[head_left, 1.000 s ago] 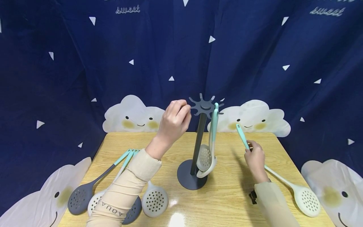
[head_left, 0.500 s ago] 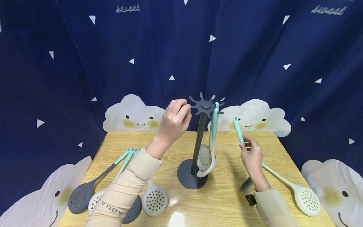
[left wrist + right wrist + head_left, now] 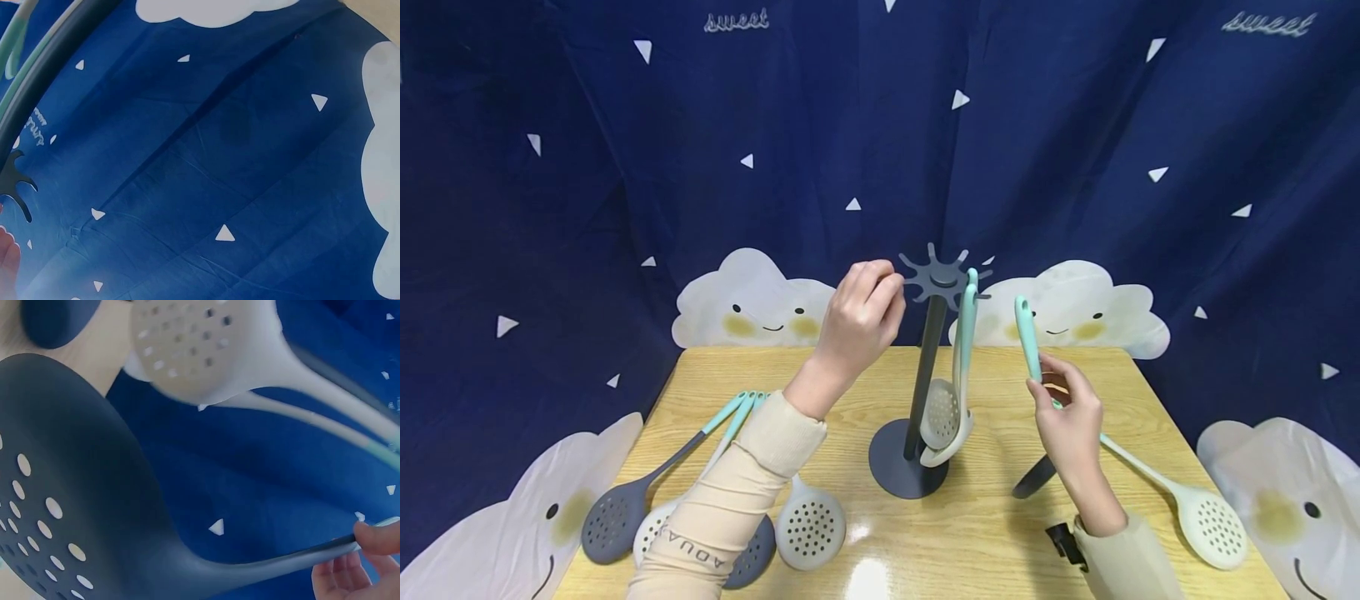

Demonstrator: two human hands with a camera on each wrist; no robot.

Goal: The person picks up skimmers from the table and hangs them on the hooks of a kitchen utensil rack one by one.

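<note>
My right hand (image 3: 1069, 417) pinches the turquoise handle of a dark grey slotted skimmer (image 3: 94, 487), held raised to the right of the rack. Its wide perforated head fills the lower left of the right wrist view. The dark utensil rack (image 3: 925, 375) stands upright mid-table, with a ring of prongs on top. My left hand (image 3: 863, 304), fingers curled, grips the tip of a left-hand prong; its fingertips are hidden in the head view. From the rack's right side hang two pale utensils with turquoise handles, one of them a skimmer (image 3: 942, 414).
Left on the wooden table (image 3: 992, 533) lie several skimmers, including a dark one (image 3: 610, 525) and a pale one (image 3: 810, 527), partly behind my left sleeve. Another pale skimmer (image 3: 1212, 527) lies at the right edge. A blue curtain (image 3: 820, 125) hangs behind.
My right hand has lifted the dark skimmer, its handle rising and tipping more upright. My left hand has stayed at the rack's prong.
</note>
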